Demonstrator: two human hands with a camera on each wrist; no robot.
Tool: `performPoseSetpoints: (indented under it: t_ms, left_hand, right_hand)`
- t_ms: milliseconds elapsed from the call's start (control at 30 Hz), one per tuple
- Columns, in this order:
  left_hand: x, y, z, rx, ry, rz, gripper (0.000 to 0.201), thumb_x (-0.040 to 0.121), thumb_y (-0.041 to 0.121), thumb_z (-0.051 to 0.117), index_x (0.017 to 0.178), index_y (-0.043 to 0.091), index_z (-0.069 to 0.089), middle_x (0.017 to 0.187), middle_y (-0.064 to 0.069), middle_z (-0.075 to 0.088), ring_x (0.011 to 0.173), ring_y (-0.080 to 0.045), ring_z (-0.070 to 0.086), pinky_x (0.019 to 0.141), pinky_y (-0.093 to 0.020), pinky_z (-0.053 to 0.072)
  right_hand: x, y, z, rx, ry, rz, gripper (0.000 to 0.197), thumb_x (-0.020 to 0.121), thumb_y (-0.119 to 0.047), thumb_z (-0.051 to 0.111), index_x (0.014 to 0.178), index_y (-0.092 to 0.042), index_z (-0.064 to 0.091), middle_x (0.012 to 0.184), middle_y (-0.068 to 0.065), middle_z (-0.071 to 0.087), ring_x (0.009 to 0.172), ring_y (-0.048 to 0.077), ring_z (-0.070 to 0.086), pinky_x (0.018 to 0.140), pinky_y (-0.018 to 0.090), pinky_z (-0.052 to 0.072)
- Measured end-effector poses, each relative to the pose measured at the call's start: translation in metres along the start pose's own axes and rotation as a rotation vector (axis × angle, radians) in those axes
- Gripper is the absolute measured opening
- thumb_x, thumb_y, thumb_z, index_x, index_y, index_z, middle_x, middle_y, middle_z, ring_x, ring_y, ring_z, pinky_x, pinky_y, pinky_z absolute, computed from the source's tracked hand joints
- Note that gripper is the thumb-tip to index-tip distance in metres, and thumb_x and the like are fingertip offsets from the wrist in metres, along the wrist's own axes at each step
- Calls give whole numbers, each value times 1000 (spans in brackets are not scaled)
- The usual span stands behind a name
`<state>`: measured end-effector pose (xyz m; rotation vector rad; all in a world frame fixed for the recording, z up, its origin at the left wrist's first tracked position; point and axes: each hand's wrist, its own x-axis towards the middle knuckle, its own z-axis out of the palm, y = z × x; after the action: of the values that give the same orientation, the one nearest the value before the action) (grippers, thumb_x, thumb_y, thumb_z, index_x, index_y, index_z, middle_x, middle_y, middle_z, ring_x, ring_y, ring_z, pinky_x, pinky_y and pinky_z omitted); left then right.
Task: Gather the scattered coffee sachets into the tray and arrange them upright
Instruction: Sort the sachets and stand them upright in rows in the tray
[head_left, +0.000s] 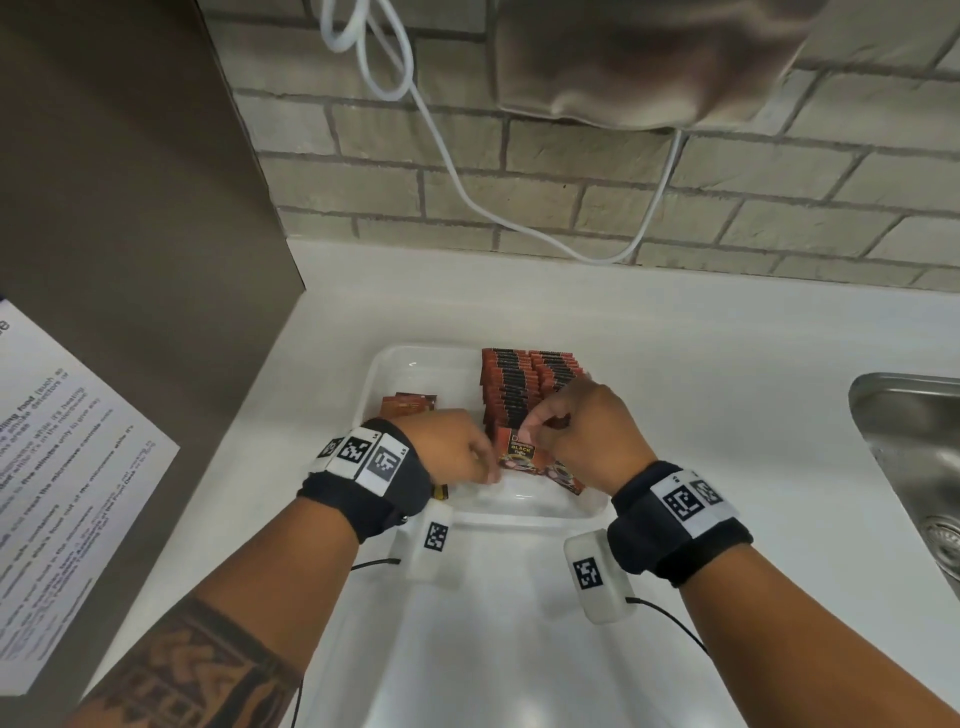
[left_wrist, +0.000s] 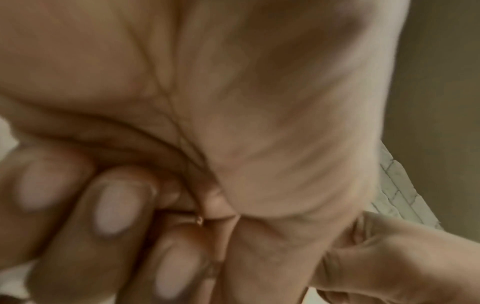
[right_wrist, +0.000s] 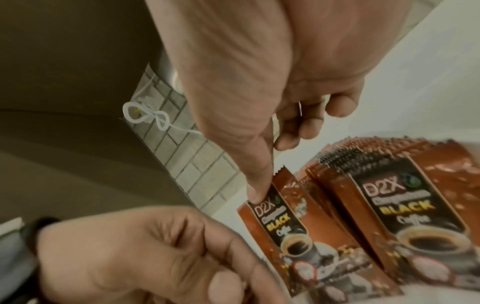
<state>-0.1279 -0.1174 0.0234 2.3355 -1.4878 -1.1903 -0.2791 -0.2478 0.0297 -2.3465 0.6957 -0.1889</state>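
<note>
A: Hands?
B: Right hand (head_left: 582, 431) pinches a black-coffee sachet (head_left: 514, 452) by its top; left hand (head_left: 457, 447) pinches its edge, over the clear tray (head_left: 379, 374).
A: Tip?
B: Stand it flush against the upright rows (head_left: 524, 384); steady them so none topple.

One tray (head_left: 382, 371), two hands, two upright sachet rows (head_left: 524, 384) (packets too dense to count), one sink (head_left: 893, 410)

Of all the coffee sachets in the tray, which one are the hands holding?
The front sachet with its printed face showing: both the left hand and the right hand pinch it, in front of the upright rows in the tray.
</note>
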Motion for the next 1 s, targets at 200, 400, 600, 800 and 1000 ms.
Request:
performPoseSetpoints:
  t_ms: [200,400,600,800,1000]
  left_hand:
    - [23,14,9,126,-212,31,44,97,28,59,141,34,55,150,10,49,134,-11,46,116,-30,33]
    - [34,12,17,161,-196,6,48,94,35,60,142,36,53,146,10,53,129,-13,51,114,-37,38]
    - [36,12,20,134,-186,-26,49,94,37,62,142,34,54,143,11,56,127,-13,53,113,-36,38]
    - [33,13,21,84,-177,-39,46,93,36,63,139,34,58,137,11,61,118,-13,58,110,-35,43]
    - [30,15,20,48,-181,-50,44,93,36,64,137,34,60,132,10,64,116,-13,60,109,-34,44]
  right_hand:
    - [6,14,15,-50,33,24,7,75,-33,72,68,-34,75,67,-14,67,86,22,65,83,40,55]
    - [9,25,21,-32,16,38,12,68,-51,59,66,-45,70,77,-11,68,89,23,64,84,40,55]
    - [8,23,19,-37,-18,39,15,76,-35,71,65,-45,68,82,-9,68,86,19,66,82,39,56]
    - [7,19,16,-63,-9,6,13,80,-24,75,70,-33,75,73,-20,67,82,6,62,78,37,56]
    - [6,13,6,-90,20,-7,7,86,-25,74,82,-28,78,76,-23,56,78,-3,50,71,17,41]
